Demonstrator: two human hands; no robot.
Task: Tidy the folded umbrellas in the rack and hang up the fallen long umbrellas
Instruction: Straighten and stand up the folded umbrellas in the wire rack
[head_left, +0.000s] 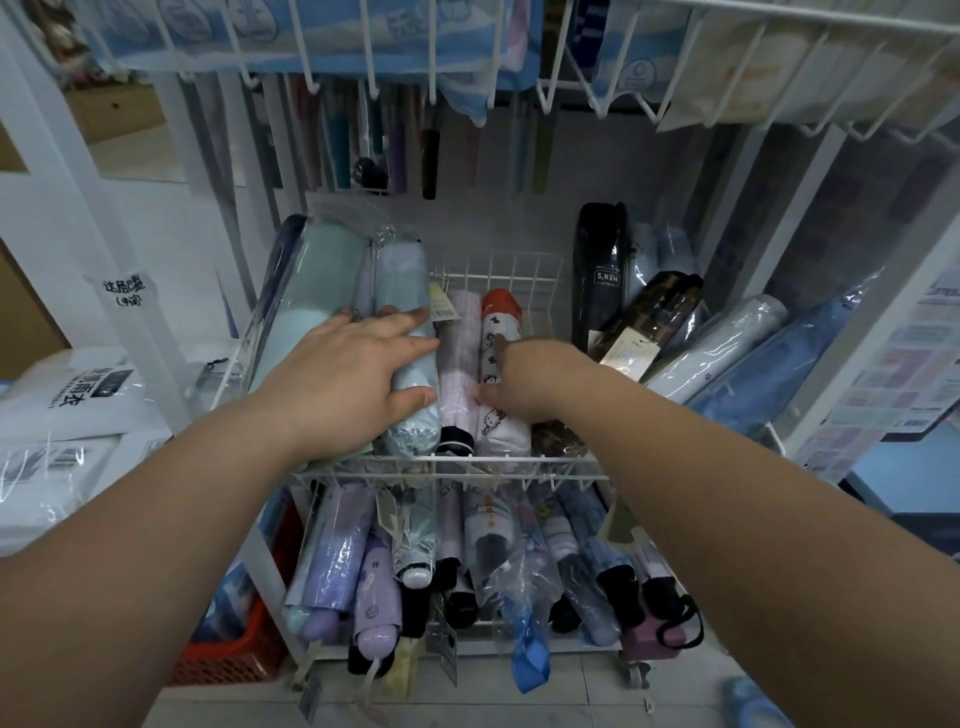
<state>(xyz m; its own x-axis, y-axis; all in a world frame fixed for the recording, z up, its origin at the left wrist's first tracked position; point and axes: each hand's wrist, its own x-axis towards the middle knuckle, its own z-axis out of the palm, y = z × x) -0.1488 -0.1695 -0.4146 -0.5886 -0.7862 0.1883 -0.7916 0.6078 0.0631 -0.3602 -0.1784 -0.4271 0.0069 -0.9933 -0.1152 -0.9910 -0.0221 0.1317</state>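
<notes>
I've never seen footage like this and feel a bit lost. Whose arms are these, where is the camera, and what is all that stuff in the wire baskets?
There is no machine here: a person wears a wide-angle camera on their head, so you look down along their own bare arms. In front stands a white wire rack with tiers of folded umbrellas in clear sleeves. The left hand lies flat over a pale blue umbrella, fingers spread. The right hand touches a white cartoon-print umbrella with a red top. Neither hand has lifted anything. Beside them lies a pink checked umbrella; a dark one marked MEN'S leans further right.
</notes>
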